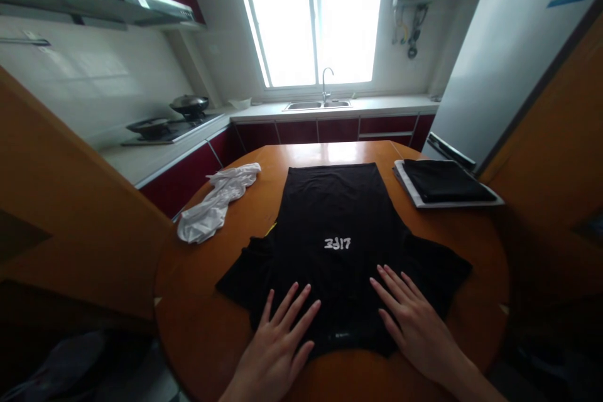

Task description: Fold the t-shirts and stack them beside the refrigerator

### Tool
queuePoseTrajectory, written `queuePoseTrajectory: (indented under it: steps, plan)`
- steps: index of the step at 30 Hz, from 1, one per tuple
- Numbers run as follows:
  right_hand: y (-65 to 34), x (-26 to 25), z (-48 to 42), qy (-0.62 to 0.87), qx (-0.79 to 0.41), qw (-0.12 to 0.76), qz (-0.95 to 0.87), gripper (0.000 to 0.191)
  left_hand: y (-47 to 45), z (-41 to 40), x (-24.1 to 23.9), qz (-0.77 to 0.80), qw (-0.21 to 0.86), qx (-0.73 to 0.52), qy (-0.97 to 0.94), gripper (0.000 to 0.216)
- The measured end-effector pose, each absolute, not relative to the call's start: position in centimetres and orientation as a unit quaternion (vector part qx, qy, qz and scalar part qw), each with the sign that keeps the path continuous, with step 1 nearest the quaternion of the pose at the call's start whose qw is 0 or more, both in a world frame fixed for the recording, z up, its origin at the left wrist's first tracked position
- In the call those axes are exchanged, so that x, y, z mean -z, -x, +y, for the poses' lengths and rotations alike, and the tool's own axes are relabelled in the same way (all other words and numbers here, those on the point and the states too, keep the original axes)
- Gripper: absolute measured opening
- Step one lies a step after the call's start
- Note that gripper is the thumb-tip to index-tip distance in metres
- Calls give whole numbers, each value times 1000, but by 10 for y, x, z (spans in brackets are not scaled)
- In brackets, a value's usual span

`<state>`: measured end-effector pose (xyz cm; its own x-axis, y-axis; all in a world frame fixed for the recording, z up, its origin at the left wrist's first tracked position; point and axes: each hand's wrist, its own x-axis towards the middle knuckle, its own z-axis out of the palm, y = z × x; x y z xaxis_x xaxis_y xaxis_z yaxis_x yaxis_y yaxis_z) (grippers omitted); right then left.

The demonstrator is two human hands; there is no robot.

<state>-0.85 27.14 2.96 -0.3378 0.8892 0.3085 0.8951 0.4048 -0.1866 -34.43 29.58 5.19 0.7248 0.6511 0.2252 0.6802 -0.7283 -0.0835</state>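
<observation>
A black T-shirt (336,213) with small white lettering lies spread flat on a round wooden table (198,320), its collar end toward me and its sleeves out to both sides. My left hand (277,339) rests flat on the shirt's near left part, fingers stretched out and apart. My right hand (409,314) lies flat on the near right part, fingers also spread. Neither hand holds anything.
A crumpled white garment (217,201) lies at the table's left edge. A folded dark garment sits on a light board (414,191) at the far right. Beyond are a counter with a stove and wok (188,103), a sink (318,104), and a fridge (494,69).
</observation>
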Motion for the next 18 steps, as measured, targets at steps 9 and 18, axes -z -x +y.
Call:
queuePoseTrajectory:
  steps: [9, 18]
  plan:
    - [9, -30, 273, 554, -10, 167, -816, 57, 343, 299, -46, -361, 172, 98, 911, 61]
    - [7, -35, 272, 556, -30, 171, -813, 60, 343, 303, -47, -346, 192, 104, 913, 66]
